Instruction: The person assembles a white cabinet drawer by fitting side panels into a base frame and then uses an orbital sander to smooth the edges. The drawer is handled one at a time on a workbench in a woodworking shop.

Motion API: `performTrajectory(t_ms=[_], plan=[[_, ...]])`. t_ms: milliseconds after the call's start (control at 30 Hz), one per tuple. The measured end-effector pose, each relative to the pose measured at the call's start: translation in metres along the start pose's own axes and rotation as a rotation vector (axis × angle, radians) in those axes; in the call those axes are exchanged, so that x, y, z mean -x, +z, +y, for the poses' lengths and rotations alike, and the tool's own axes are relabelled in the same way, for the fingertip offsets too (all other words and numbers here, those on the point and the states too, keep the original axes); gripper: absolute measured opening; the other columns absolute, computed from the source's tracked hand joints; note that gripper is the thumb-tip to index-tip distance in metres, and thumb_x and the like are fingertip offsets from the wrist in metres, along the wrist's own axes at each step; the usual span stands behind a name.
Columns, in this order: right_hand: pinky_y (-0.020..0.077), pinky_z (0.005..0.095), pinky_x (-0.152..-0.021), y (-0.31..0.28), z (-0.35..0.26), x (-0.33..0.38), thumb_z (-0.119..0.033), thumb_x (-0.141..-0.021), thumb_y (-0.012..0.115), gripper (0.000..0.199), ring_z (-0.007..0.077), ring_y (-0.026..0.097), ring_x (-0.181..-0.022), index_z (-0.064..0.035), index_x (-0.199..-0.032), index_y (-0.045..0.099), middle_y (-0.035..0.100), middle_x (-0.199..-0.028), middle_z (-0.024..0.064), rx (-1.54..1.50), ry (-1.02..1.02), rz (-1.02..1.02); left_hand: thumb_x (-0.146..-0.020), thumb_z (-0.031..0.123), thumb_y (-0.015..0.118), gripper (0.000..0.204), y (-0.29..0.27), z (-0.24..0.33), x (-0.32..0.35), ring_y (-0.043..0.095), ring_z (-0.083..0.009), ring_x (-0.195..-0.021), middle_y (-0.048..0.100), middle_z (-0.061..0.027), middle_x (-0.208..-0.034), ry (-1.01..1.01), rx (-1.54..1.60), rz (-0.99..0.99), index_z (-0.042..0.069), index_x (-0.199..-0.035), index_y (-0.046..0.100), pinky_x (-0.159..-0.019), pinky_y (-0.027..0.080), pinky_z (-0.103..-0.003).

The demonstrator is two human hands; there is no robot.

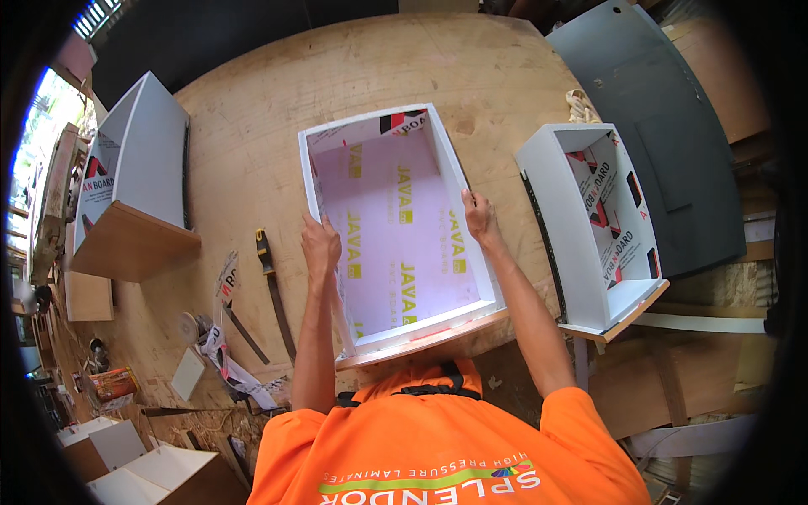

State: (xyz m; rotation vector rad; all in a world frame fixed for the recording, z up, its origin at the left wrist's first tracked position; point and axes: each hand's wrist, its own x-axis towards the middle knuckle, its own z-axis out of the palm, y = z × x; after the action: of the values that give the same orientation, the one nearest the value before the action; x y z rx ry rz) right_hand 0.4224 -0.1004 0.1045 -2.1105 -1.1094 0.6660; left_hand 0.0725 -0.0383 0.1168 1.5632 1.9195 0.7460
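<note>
A white drawer box [446, 156] with a wooden front edge lies open side up before me, its near end close to my body. Printed protective film covers its pale inner bottom. My left hand [321, 247] is closed round the left side wall, about halfway along. On the opposite wall, my right hand [480, 215] grips the rim a little farther up, fingers curled over it. Parts of the fingers are hidden on both sides. To the left of the box is a tool with a black and yellow handle [265, 252] and a long dark blade.
Similar white boxes stand on the wooden worktable [244, 109]: one at left [156, 151], one at right [543, 181]. A dark panel [673, 143] lies beyond the right box. Film scraps [227, 366] and a small white piece [188, 374] lie at lower left.
</note>
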Motion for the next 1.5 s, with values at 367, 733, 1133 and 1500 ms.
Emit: performTrajectory(t_ms=[367,733,1133,1500], plan=[[0.053,0.0542,-0.101,0.004,0.004,0.006,-0.044,-0.09,0.069,0.063,0.0499,0.066,-0.116,0.0077,-0.126,0.065,0.069,-0.12,0.0347,0.188,-0.135,0.055,-0.105,0.029,0.056,0.04,0.007,-0.013,-0.003,0.065,-0.0614,-0.096,0.068,-0.0411,-0.098,0.059,-0.047,0.051,-0.006,-0.123,0.051,-0.086,0.051,-0.065],[0.0525,0.0558,-0.101,0.014,0.025,-0.006,-0.039,-0.087,0.068,0.054,0.051,0.066,-0.113,0.005,-0.118,0.068,0.07,-0.118,0.0342,0.129,-0.162,0.061,-0.1,0.024,0.057,0.067,0.018,-0.031,-0.001,0.054,-0.0573,-0.127,0.041,-0.0359,-0.153,0.315,0.004,0.166,-0.003,-0.157,0.034,-0.098,0.051,-0.062],[0.0507,0.0552,-0.104,0.007,0.014,0.005,-0.03,-0.091,0.069,0.057,0.0492,0.061,-0.121,0.0037,-0.135,0.055,0.064,-0.127,0.0321,0.205,-0.234,0.074,-0.09,0.02,0.07,0.096,-0.013,-0.001,0.03,0.029,-0.0458,-0.156,0.014,-0.0137,-0.177,0.372,-0.299,-0.027,0.001,-0.168,0.017,-0.118,0.042,-0.055],[0.0401,0.0556,-0.119,0.001,-0.007,0.021,-0.019,-0.093,0.066,0.089,0.0483,0.032,-0.152,-0.0032,-0.167,0.02,0.029,-0.167,0.0277,0.419,-0.631,0.205,-0.088,0.019,0.071,0.097,-0.02,-0.007,0.062,0.033,-0.0467,-0.154,0.015,-0.0147,-0.177,0.385,-0.342,-0.02,-0.002,-0.167,0.019,-0.118,0.041,-0.054]])
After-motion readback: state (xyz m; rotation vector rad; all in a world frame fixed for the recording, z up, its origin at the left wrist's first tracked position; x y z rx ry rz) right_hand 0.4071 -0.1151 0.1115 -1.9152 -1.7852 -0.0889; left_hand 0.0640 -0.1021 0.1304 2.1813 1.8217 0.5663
